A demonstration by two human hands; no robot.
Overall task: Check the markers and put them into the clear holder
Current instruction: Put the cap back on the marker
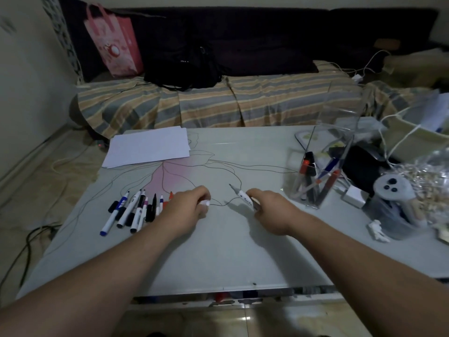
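My right hand [268, 206] grips an uncapped white marker [243, 197] whose tip points up and to the left above the table. A small white cap [206, 203] sticks out of my closed left hand [188, 206]. The two hands are apart, near the table's middle. A row of several capped markers [136, 210] lies on the table left of my left hand. The clear holder [323, 164] stands at the right with several markers leaning inside it.
A stack of white paper [148, 147] lies at the far left of the pale table [218, 251]. Clutter fills the right side: a grey controller [392, 188], a white adapter [353, 197], cables and a bag. A striped sofa [218, 103] runs behind the table.
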